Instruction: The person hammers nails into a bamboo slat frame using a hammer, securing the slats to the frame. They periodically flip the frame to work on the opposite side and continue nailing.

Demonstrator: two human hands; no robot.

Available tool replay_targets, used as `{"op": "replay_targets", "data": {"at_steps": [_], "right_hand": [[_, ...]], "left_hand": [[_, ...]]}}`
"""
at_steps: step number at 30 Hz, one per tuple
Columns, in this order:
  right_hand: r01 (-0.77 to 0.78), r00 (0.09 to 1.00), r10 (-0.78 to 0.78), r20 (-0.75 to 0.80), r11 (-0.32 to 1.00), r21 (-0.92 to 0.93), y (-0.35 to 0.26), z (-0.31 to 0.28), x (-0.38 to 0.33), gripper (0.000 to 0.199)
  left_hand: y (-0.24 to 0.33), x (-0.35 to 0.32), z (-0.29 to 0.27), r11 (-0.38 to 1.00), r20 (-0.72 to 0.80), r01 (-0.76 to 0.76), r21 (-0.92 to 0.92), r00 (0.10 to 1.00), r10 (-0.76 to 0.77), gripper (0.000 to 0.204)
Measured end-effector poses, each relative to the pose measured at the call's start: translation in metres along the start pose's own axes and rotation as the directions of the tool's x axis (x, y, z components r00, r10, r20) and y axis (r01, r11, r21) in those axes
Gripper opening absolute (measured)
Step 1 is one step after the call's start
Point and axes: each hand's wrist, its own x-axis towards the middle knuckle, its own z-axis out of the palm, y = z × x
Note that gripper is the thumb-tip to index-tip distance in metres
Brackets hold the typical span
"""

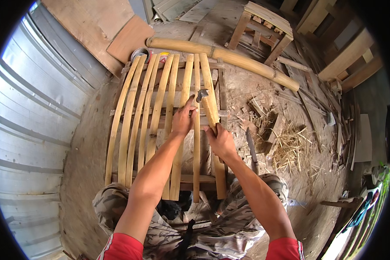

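My right hand (pixel 222 142) is wrapped round the wooden handle of a hammer (pixel 211 111). Its dark metal head hangs over a narrow bamboo slat (pixel 196 160), close to my left fingertips. My left hand (pixel 183 120) rests at that slat, with thumb and fingers drawn together in a pinch; anything between them is too small to make out. Several more split bamboo slats (pixel 133 102) lie lengthwise, side by side, across a low wooden frame (pixel 223 89). The wider slat (pixel 220 177) on the right passes partly under the hammer and my right hand.
A thick bamboo pole (pixel 242 65) lies beyond the frame, near a small slatted wooden stand (pixel 268 19). A long blade (pixel 250 145) and a pile of shavings (pixel 292 149) are on the right. Corrugated metal sheeting (pixel 30 125) lines the left, and cans (pixel 141 53) stand behind the frame.
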Motion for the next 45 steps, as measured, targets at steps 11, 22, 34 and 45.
{"op": "replay_targets", "data": {"at_steps": [11, 22, 34, 45], "right_hand": [[0.035, 0.999, -0.035, 0.004, 0.992, -0.122, 0.01, 0.005, -0.001, 0.043], [0.033, 0.999, -0.03, 0.032, 0.995, -0.096, 0.005, 0.001, 0.004, 0.042], [-0.002, 0.996, 0.007, 0.085, 0.998, -0.056, -0.006, -0.004, 0.002, 0.044], [-0.013, 0.997, 0.015, -0.071, 0.999, 0.032, 0.015, 0.0, 0.011, 0.05]], "left_hand": [[0.004, 0.0, -0.002, 0.999, -0.028, -0.028, 0.03, 0.999, 0.029, 0.057], [0.004, 0.002, -0.003, 0.998, -0.015, 0.025, 0.054, 1.0, -0.024, 0.06], [-0.001, 0.0, -0.005, 1.0, -0.059, -0.02, 0.02, 0.998, 0.021, 0.054], [0.006, 0.003, -0.003, 0.987, -0.03, -0.064, 0.15, 0.997, 0.07, 0.056]]}}
